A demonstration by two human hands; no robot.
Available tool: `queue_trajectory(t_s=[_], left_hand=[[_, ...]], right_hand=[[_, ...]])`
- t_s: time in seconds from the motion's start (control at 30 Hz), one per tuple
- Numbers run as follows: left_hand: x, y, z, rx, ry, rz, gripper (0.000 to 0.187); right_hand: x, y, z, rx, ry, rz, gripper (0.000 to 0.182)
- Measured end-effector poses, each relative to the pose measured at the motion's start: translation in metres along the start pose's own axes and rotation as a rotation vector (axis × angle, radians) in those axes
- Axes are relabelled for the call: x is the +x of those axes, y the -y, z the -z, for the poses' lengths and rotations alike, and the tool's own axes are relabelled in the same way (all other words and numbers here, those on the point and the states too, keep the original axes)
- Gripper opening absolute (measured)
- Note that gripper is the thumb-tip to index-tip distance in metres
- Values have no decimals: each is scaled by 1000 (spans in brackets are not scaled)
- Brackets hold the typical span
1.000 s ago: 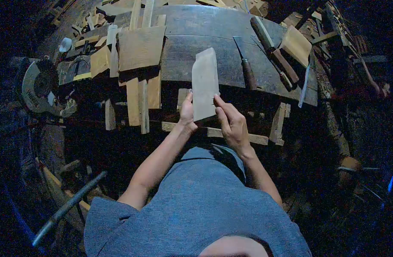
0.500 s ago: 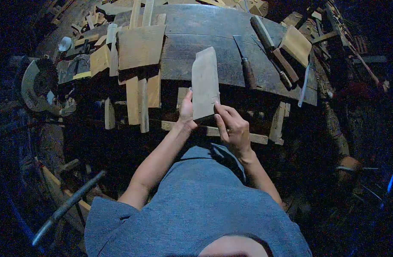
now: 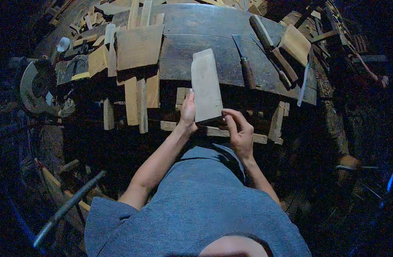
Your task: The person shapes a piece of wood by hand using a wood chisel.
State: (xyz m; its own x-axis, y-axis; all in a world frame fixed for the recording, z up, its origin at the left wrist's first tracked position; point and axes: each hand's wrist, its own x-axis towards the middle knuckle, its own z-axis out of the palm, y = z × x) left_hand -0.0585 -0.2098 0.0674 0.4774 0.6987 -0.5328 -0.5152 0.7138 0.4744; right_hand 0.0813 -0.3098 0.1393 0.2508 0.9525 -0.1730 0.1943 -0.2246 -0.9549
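A pale flat wooden board is held up over the bench's near edge, with a few short dark marks near its lower right corner. My left hand grips its lower left side, thumb along the edge. My right hand is beside the lower right corner, fingers curled, thumb and index finger apart; whether its fingertips touch the board or hold anything is too small to tell. Beyond the board, a wooden-handled knife lies on the bench.
The dark workbench carries a wide board over long strips at the left. At the right lie a chisel-like tool, a curved wooden block and a thin metal ruler. A metal bar stands lower left.
The board has turned slightly, its lower end now further right. My right hand has moved a little down and right, away from the board's face.
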Motion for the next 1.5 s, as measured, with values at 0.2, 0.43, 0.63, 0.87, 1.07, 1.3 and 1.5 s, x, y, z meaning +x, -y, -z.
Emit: queue_trajectory(t_s=[0.2,0.43,0.63,0.87,1.07,1.3,1.5], left_hand=[[3,10,-13,361,-127,-305,52],[-6,0,-26,226,-111,-161,59],[11,1,-10,529,-92,-338,57],[38,-26,6,715,-145,-256,48],[65,-47,15,807,-198,-165,36],[108,-50,39,1045,-307,-278,53],[89,-48,29,930,-328,-45,51]], right_hand=[[14,-40,-2,359,42,-328,46],[9,-30,-1,798,33,-593,41],[13,-32,3,785,50,-614,35],[12,-34,2,798,23,-622,34],[12,-38,6,776,51,-633,35],[13,-39,6,745,24,-598,34],[17,-33,0,481,10,-415,43]])
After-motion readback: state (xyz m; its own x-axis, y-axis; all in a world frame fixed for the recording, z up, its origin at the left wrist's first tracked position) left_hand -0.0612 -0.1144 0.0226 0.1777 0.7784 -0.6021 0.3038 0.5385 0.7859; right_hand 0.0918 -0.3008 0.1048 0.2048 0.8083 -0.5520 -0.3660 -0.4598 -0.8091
